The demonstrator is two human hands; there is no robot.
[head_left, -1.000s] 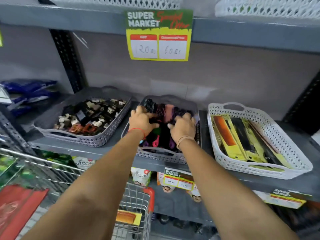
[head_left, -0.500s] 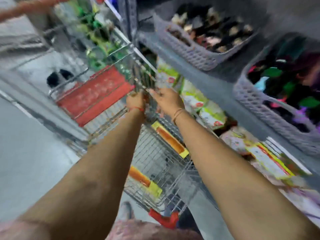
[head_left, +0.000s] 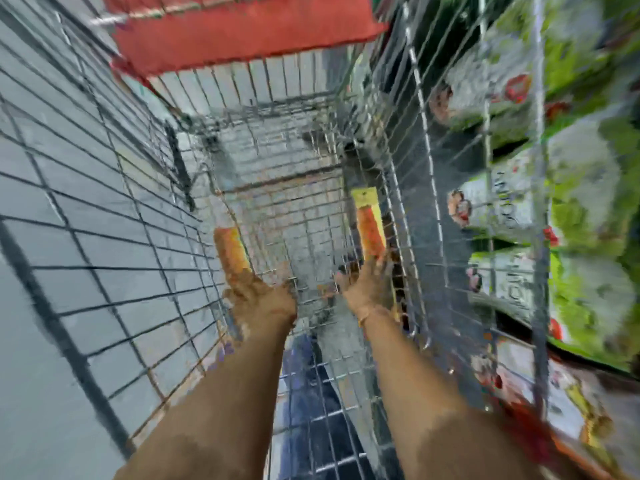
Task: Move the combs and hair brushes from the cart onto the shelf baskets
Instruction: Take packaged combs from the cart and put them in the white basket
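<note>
I look down into a wire shopping cart. Two packaged orange combs on yellow cards lie on its floor, the left comb and the right comb. My left hand is down in the cart, its fingers at the near end of the left comb; blur hides whether it grips. My right hand has its fingers spread, and the tips touch the near end of the right comb. The shelf baskets are out of view.
A red flap spans the cart's far end. Green and white packets fill a low shelf just right of the cart wall. Grey floor lies to the left. The whole view is motion-blurred.
My view swung from the shelf baskets down into the cart. Both hands left the brush basket and went down to the cart floor, each reaching a comb.
</note>
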